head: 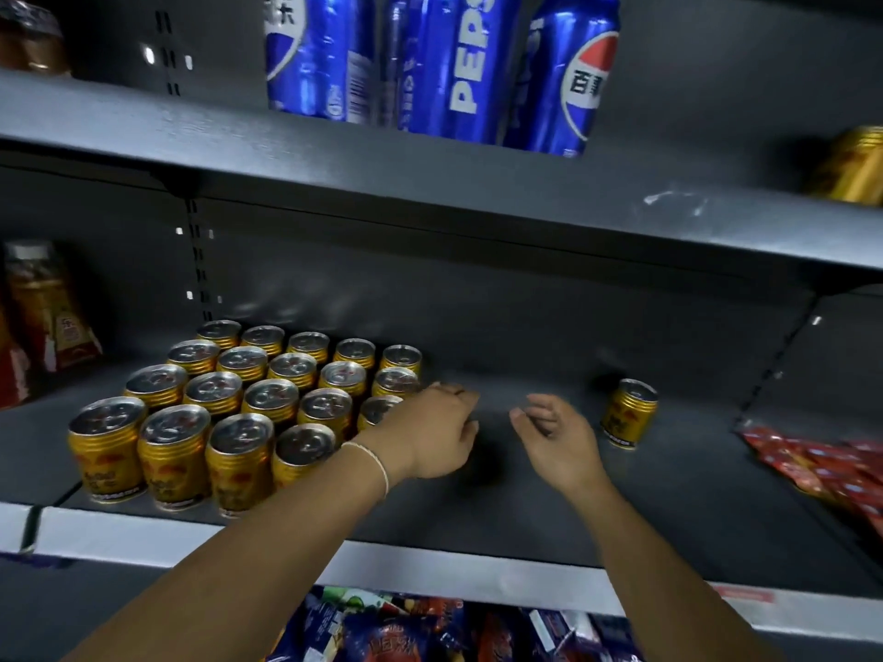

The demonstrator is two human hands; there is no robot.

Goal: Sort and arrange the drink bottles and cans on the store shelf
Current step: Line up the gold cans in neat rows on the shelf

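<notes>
Several gold cans (239, 403) stand in tight rows on the left half of the dark middle shelf (478, 508). One more gold can (628, 413) stands alone to the right. My left hand (430, 432), with a white string on its wrist, hovers at the right edge of the block of cans, fingers loosely bent, holding nothing. My right hand (556, 437) floats beside it with relaxed, slightly curled fingers, a little left of the lone can and not touching it. Several blue Pepsi cans (458, 64) stand on the shelf above.
Another gold can (855, 167) sits at the far right of the upper shelf. Brown bottles (43, 308) stand at the far left. Red snack packets (822, 465) lie at the right end of the middle shelf. Colourful packets (430, 628) fill the level below.
</notes>
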